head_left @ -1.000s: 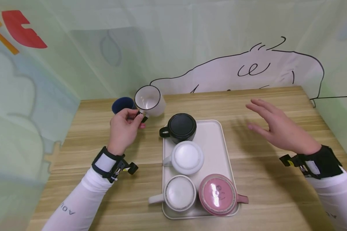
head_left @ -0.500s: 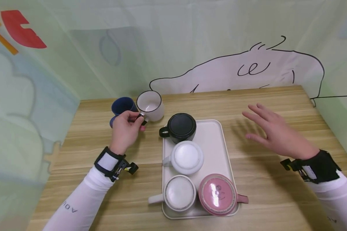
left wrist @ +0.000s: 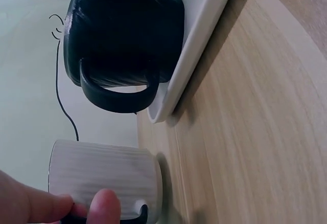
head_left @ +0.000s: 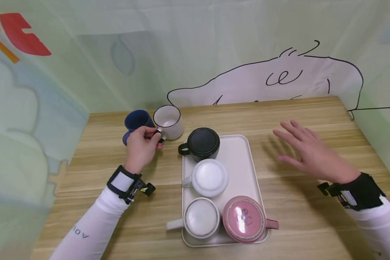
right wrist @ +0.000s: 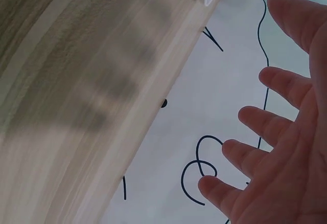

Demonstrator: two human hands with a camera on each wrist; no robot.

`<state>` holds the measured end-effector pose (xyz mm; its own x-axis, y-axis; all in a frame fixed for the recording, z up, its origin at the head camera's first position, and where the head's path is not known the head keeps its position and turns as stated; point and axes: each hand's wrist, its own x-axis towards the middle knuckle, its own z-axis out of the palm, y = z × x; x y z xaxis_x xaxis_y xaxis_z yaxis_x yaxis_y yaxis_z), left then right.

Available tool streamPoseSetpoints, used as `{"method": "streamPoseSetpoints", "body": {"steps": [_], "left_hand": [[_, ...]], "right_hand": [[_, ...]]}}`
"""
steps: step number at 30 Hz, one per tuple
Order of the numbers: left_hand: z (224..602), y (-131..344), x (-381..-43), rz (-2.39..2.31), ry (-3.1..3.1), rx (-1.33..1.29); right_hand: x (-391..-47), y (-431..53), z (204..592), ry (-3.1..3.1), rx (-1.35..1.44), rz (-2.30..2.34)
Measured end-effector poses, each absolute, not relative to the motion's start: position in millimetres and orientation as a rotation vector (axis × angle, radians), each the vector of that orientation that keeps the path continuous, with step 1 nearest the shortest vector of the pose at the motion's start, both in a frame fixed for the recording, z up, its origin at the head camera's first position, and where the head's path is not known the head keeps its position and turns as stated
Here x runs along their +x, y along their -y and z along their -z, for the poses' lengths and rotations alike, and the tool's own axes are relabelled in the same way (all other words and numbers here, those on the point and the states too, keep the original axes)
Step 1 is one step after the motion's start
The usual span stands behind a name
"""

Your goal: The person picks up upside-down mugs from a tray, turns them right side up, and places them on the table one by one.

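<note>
My left hand (head_left: 142, 148) pinches the black-edged handle of a white mug (head_left: 169, 124) between thumb and fingers. The mug is upright, mouth up, with a dark rim. In the left wrist view the ribbed white mug (left wrist: 102, 170) stands at the wood surface with the thumb and a finger on its handle. Just left of it a blue mug (head_left: 137, 120) stands upright, partly hidden behind my left hand. My right hand (head_left: 312, 153) hovers over the right side of the table, fingers spread and holding nothing.
A white tray (head_left: 238, 159) bears upside-down mugs: a black mug (head_left: 203, 142) at the back, a white mug (head_left: 209, 177) in the middle, another white mug (head_left: 202, 218) and a pink mug (head_left: 243, 218) at the front. Some handles overhang the rim. A printed curtain (head_left: 214, 47) hangs behind the table.
The white mug has come down and slightly toward me beside the blue mug, my left hand still on its handle. The right hand has shifted slightly, staying spread.
</note>
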<state>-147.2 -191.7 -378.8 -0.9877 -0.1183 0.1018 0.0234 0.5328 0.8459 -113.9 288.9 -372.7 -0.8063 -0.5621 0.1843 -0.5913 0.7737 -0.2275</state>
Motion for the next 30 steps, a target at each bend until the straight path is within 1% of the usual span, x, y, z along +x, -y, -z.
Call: {"method": "streamPoseSetpoints", "body": {"steps": [30], "left_hand": [[384.3, 194.5, -148.7, 1.415, 2.650, 0.050]], "right_hand": [[-107.1, -292.4, 384.6, 2.881, 0.923, -0.406]]}}
